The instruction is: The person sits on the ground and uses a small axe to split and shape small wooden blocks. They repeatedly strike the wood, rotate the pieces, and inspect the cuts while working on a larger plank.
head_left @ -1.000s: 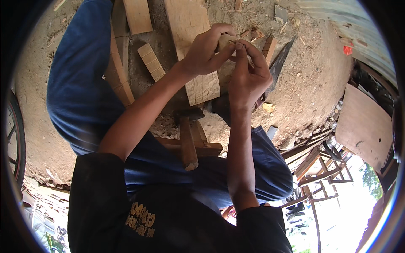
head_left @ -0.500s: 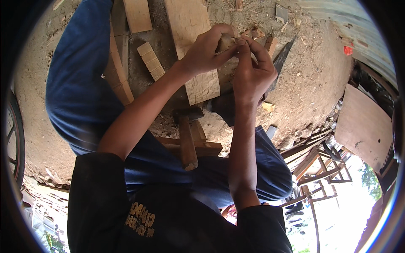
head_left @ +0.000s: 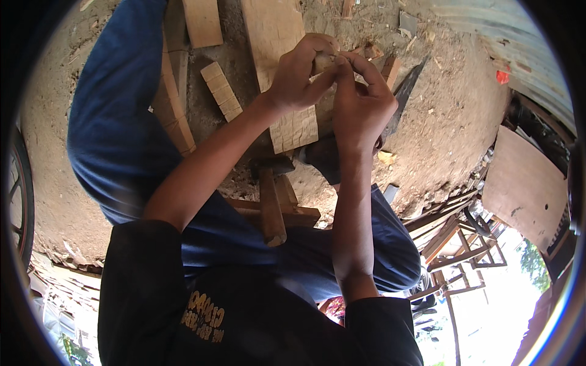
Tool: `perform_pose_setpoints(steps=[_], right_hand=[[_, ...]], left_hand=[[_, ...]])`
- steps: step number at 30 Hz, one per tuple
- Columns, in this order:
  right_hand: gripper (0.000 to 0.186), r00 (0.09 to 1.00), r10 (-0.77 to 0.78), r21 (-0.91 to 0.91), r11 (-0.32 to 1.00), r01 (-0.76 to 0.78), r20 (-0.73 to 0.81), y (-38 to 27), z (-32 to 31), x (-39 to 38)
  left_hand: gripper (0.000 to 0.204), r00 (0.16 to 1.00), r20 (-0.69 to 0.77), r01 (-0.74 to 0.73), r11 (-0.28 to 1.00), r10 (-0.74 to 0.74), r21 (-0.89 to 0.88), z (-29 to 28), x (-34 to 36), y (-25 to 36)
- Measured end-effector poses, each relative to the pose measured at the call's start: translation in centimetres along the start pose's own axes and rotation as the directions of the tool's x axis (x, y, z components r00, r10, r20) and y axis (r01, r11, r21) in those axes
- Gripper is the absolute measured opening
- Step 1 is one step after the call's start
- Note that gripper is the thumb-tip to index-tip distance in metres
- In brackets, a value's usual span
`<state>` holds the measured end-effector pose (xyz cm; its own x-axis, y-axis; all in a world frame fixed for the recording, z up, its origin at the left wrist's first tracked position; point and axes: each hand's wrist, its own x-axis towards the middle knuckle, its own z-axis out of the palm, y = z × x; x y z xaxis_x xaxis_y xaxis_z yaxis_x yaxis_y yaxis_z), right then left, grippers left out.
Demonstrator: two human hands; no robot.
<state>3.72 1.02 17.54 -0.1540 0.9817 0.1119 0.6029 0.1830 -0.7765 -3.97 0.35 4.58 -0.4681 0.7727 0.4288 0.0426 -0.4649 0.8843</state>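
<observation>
Over the far end of a thick wooden plank [head_left: 294, 131], my two hands meet at the fingertips. My left hand [head_left: 299, 73] is closed round a small tan, rounded piece [head_left: 323, 63], mostly covered by the fingers; its kind is unclear. My right hand [head_left: 365, 100] pinches thumb and forefinger together against my left fingertips, at the edge of that piece. Anything tiny inside the pinch is hidden. Nearer my body, a hammer [head_left: 272, 210] with a wooden handle and dark head rests on wooden pieces between my legs.
A scored wooden block [head_left: 221, 90] lies left of the plank, beside longer timber [head_left: 176, 119]. A dark, pointed blade [head_left: 408, 96] lies beyond my right wrist. Corrugated metal sheeting [head_left: 519, 46] borders the dirt ground at far right. A wheel [head_left: 21, 201] stands at the left edge.
My right hand has shifted slightly left, its fingertips now closer against my left hand. Around them, the wood and hammer have stayed in place.
</observation>
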Motion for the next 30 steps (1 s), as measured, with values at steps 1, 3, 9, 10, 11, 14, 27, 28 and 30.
perform_pose_setpoints(steps=[1, 3, 9, 10, 11, 14, 27, 28, 30], right_hand=[[0.014, 0.999, -0.034, -0.012, 0.999, 0.034, 0.001, -0.2, 0.0, 0.0], [0.013, 0.997, -0.074, -0.028, 0.997, 0.074, 0.004, -0.4, 0.1, 0.2], [0.012, 0.994, -0.101, -0.087, 0.991, 0.103, 0.03, -0.5, 0.0, 0.7], [0.012, 0.994, -0.103, -0.094, 0.99, 0.106, 0.035, -0.5, -0.2, 0.8], [0.012, 0.994, -0.106, -0.101, 0.989, 0.11, 0.04, -0.6, -0.3, 0.9], [0.013, 0.996, -0.076, -0.095, 0.992, 0.081, 0.049, -1.0, -0.4, 1.1], [0.012, 0.99, -0.119, -0.087, 0.988, 0.125, 0.074, -1.3, -0.2, 1.7], [0.012, 0.988, -0.129, -0.096, 0.986, 0.136, 0.08, -1.6, -0.3, 1.8], [0.012, 0.986, -0.136, -0.1, 0.984, 0.145, 0.093, -1.8, -0.3, 1.8]], left_hand=[[0.028, 1.0, -0.01, 0.012, 1.0, -0.012, 0.003, 0.0, 0.2, 0.3], [0.023, 1.0, -0.009, 0.029, 1.0, -0.03, -0.004, -0.1, 0.6, 0.7], [0.015, 0.999, -0.031, -0.038, 0.999, 0.039, 0.008, 0.2, 1.3, 0.5], [0.015, 1.0, -0.02, 0.01, 1.0, -0.009, 0.007, 0.2, 1.2, 0.8], [0.015, 0.998, -0.01, 0.058, 0.998, -0.057, 0.007, 0.2, 1.2, 1.2], [0.017, 0.986, 0.028, 0.167, 0.986, -0.167, -0.022, 0.4, 0.9, 1.8], [0.012, 0.976, -0.179, 0.136, 0.99, -0.127, 0.039, 1.6, 0.9, 2.2], [0.011, 0.979, -0.181, 0.108, 0.991, -0.093, 0.076, 1.5, 1.0, 2.2], [0.011, 0.983, -0.18, 0.058, 0.992, -0.038, 0.111, 1.3, 1.2, 2.1]])
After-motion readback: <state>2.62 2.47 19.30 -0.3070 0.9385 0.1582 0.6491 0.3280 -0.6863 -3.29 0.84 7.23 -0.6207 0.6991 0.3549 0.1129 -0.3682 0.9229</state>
